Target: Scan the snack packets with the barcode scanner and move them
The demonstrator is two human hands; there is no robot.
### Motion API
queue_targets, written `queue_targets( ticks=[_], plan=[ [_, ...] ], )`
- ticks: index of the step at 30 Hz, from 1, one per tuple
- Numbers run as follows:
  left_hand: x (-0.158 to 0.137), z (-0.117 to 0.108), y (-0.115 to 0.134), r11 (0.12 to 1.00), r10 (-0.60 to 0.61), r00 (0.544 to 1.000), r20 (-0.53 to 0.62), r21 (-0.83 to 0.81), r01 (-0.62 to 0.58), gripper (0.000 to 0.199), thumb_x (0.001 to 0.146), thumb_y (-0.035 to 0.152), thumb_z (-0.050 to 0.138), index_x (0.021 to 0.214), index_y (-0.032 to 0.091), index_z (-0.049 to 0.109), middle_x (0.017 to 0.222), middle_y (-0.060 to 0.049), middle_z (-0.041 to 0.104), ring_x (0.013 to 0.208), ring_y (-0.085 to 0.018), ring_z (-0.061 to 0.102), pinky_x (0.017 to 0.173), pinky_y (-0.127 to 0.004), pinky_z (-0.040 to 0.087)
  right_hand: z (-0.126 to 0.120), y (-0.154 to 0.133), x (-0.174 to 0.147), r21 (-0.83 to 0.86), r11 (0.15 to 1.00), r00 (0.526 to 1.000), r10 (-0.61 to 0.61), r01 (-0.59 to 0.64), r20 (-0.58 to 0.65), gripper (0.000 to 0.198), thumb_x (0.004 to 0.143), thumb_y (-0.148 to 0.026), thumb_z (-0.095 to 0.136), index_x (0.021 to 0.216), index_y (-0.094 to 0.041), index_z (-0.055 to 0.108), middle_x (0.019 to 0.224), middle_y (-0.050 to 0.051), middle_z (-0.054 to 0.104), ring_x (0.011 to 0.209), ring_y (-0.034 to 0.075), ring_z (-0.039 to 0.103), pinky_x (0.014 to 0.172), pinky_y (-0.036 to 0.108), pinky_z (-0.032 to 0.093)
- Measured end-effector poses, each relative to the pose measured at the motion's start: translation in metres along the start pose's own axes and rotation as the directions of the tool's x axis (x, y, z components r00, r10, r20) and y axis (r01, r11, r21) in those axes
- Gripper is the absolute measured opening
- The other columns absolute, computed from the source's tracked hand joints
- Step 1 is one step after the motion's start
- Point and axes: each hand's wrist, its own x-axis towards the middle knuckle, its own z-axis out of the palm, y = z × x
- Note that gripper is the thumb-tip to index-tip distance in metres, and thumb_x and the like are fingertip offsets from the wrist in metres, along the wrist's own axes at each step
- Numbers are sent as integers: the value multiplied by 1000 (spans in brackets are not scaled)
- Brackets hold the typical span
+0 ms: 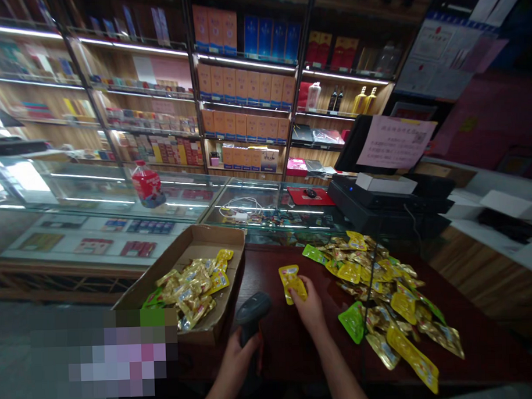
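My left hand (240, 356) grips a barcode scanner (253, 308) near the tabletop's (262, 266) front edge; my right hand (312, 308) pinches a yellow packet (288, 276) over its middle. An open cardboard box (206, 239) holding gold packets (194, 286) sits along the left edge, a packet pile (400, 306) toward the right.

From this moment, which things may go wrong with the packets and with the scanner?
The long yellow packet lies near the table's near edge, so a bump might knock it off.

The heap of packets is loose and overlapping; taking one could make others slide.

The left hand holds the scanner near the cardboard box, so a sideways swing might knock the box.
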Motion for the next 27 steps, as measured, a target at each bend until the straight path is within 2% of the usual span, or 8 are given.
queue_targets(
  ticks=[3,5,9,11,13,16,19,27],
  plan=[
    [-2,4,7,1000,-16,1000,-4,-4,16,55,58,63,79,80,17,59,46,5,55,31,-11,47,31,-22,39,27,-51,9,217,975,992,-61,36,112,43,78,-38,67,116,-22,56,109,7,71,94,22,70,81,35,57],
    [-3,5,11,1000,-17,1000,-1,-6,17,54,58,62,79,80,18,58,47,5,55,32,-11,47,31,-22,40,48,-94,16,334,938,947,-189,96,258,44,80,-36,67,120,-23,56,111,5,71,94,20,70,79,32,57],
    [-6,5,12,1000,8,1000,-3,-2,-9,53,63,64,76,81,18,58,47,5,55,34,-11,48,33,-21,40,71,-143,38,163,898,832,-440,409,337,42,85,-35,67,125,-29,59,119,2,67,104,15,66,90,29,53],
    [-4,3,9,1000,7,1000,-14,2,-7,55,60,66,76,80,18,58,46,5,54,32,-11,46,31,-22,38,65,-133,57,-149,878,867,-400,456,297,34,89,-34,61,123,-30,62,123,1,66,111,14,62,98,28,48],
    [-1,1,4,1000,-2,1000,-23,9,2,58,55,68,77,78,18,58,45,5,52,31,-10,44,30,-22,38,48,-106,79,-437,837,943,-263,328,204,32,92,-31,55,123,-24,63,126,6,65,118,17,59,105,30,44],
    [2,-1,-3,1000,-7,1000,-16,20,7,61,54,70,78,79,18,59,45,5,53,31,-11,44,31,-23,39,15,-53,105,-610,786,995,-91,99,44,44,88,-22,56,129,-6,58,138,26,53,132,34,48,108,49,38],
    [3,-2,-7,1000,10,1000,-13,16,-10,62,56,70,77,84,17,61,48,5,54,32,-10,44,31,-22,38,-6,-15,114,-698,716,999,9,-36,-43,53,83,-17,58,134,-2,54,144,32,45,136,42,42,106,57,36],
    [-5,0,4,1000,21,999,28,22,-21,53,64,65,76,77,17,58,47,5,53,34,-9,47,34,-20,38,10,9,56,-692,676,967,-147,252,208,34,98,-32,42,124,-22,62,141,7,58,136,22,46,112,38,33]
  ],
)
